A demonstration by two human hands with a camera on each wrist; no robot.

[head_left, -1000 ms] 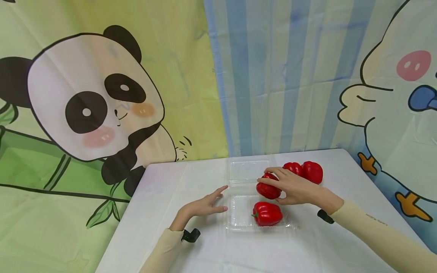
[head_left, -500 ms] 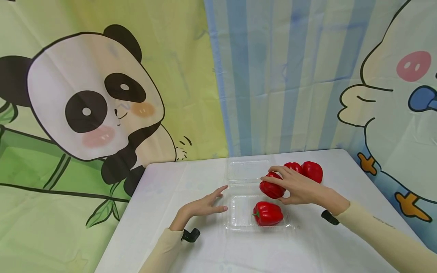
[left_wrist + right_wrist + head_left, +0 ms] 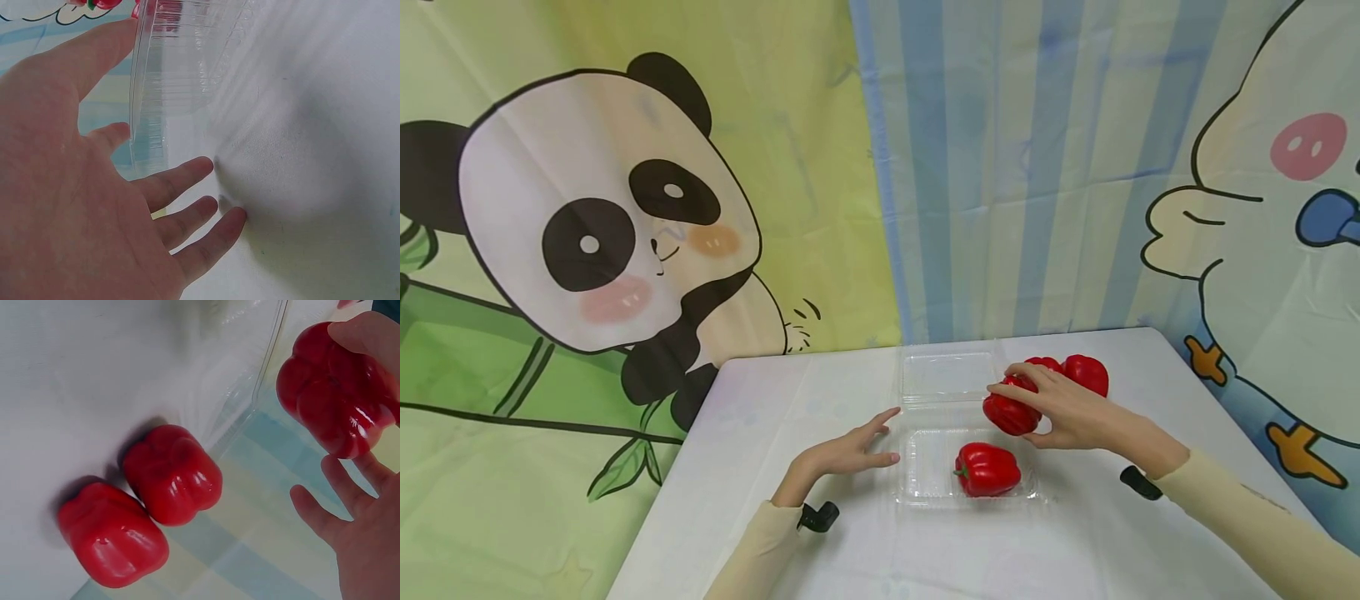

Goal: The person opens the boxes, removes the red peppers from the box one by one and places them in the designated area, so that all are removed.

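Note:
My right hand (image 3: 1067,410) grips a red bell pepper (image 3: 1011,408) between thumb and fingers, over the right edge of a clear plastic clamshell box (image 3: 925,475). In the right wrist view the held pepper (image 3: 337,394) hangs apart from two others. A second red bell pepper (image 3: 988,470) lies on its side in the right part of the box's near half, its green stem pointing left. My left hand (image 3: 842,454) is beside the box's left edge, fingers spread. From the left wrist view, the thumb and index finger of this hand (image 3: 94,169) are at the box wall (image 3: 187,69).
Two more red bell peppers (image 3: 174,475) (image 3: 114,536) lie side by side on the white table (image 3: 1120,517), behind my right hand. The box's lid (image 3: 947,375) lies folded back toward the table's far edge. A printed curtain (image 3: 970,167) hangs behind the table.
My right hand has drawn to the right with the pepper in its grip, away from the middle of the box. The left hand and the pepper in the box stay put.

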